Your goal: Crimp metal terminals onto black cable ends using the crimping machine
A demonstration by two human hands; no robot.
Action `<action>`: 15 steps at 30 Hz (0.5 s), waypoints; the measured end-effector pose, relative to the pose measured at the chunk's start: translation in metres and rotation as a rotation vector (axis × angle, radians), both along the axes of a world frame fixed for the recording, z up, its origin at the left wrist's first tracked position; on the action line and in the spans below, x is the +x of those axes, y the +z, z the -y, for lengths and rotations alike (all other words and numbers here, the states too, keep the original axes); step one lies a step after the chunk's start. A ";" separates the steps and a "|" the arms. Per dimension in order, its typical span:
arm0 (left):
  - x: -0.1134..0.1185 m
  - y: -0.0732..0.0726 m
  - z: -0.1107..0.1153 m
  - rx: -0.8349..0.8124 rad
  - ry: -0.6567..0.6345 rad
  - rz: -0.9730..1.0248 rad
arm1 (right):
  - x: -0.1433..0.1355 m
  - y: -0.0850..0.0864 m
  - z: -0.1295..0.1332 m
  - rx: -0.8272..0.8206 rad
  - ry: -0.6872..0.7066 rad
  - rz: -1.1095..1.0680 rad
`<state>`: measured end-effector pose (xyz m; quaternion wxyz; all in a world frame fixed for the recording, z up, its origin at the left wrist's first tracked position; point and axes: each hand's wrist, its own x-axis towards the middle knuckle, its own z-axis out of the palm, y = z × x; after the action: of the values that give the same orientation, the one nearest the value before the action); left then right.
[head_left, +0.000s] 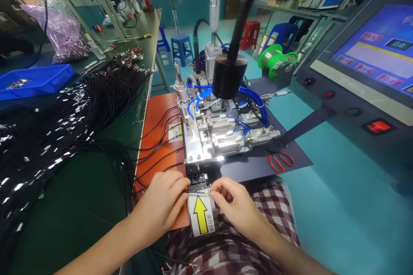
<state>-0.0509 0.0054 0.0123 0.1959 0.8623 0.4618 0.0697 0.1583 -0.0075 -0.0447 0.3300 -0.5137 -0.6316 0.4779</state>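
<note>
My left hand (pixel 169 200) and my right hand (pixel 234 200) meet at the front of a metal bench machine (pixel 222 133). Between my fingertips a thin cable end (pixel 203 192) stretches across the machine's black feed track (pixel 196 176). The left thumb and fingers pinch its left side; right thumb and forefinger are closed at its right tip. What lies inside the pinches is mostly hidden. Just below is a white label (pixel 201 215) with a yellow arrow. Several black cables (pixel 161 150) run over the orange plate (pixel 155 116) left of the machine.
A large heap of black cables (pixel 106 77) covers the bench at left, near a blue tray (pixel 35 79) and a plastic bag (pixel 64 30). Red-handled scissors (pixel 282 162) lie at right. A black lamp head (pixel 229 77) hangs over the machine. A control screen (pixel 377 56) stands at right, beyond a green spool (pixel 275 61).
</note>
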 end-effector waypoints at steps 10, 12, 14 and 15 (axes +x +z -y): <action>0.034 -0.001 0.001 -0.594 0.248 0.561 | 0.012 0.010 -0.003 -0.215 -0.127 -0.376; 0.038 -0.001 0.004 -0.711 0.341 0.653 | 0.013 0.013 -0.004 -0.260 -0.103 -0.463; 0.041 -0.005 0.005 -0.777 0.390 0.711 | 0.011 0.014 -0.006 -0.293 -0.070 -0.521; 0.042 -0.008 0.004 -0.796 0.406 0.735 | 0.010 0.014 -0.007 -0.309 -0.056 -0.543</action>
<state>-0.0087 0.0011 0.0048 0.6356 0.5351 0.5103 0.2218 0.1678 -0.0009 -0.0311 0.4176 -0.4286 -0.4260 0.6786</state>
